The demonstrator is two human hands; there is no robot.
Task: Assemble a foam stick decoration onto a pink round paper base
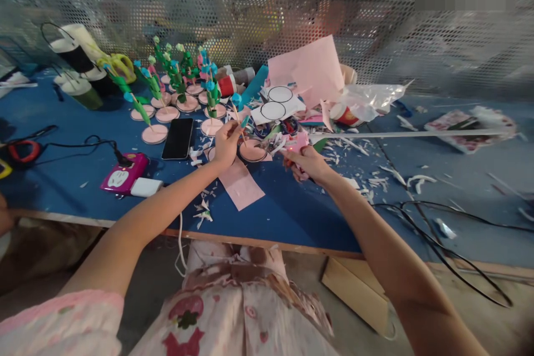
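Observation:
My left hand pinches a thin stick topped with a blue paper flower. The stick stands on a round pink disc with a dark rim. My right hand is wrapped round a pink hot glue gun, its nozzle pointing left towards the disc. From the back of the gun a long whitish glue stick runs out to the right. Beneath my left hand lies a strip of pink paper. Several finished-looking paper flowers stand on pink discs to the left.
A black phone and a magenta power socket with a white plug lie at left. Yellow-green scissors rest further back. Paper scraps litter the blue table. A black cable loops over the right front edge.

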